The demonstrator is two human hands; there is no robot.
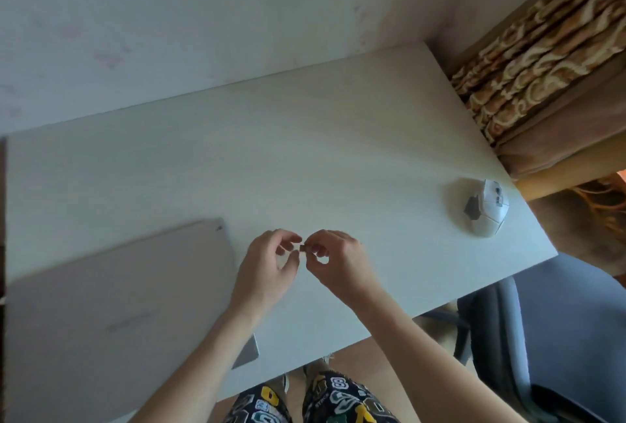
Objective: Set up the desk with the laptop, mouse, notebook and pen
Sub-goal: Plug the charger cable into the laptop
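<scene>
A closed silver laptop (111, 304) lies flat at the near left of the white desk (305, 151), its near corner over the desk's front edge. A white mouse (486, 207) lies on its side near the right edge, its underside showing. Over the desk's front middle, my right hand (338, 258) pinches a tiny dark piece (304, 247) between thumb and forefinger. My left hand (267, 267) is right beside it, its fingertips curled and close to the piece. No notebook or pen is in view.
A pale wall runs behind the desk. A patterned brown curtain (542, 60) hangs at the right. A blue-grey office chair (542, 331) stands at the near right, beside my legs under the desk's front edge.
</scene>
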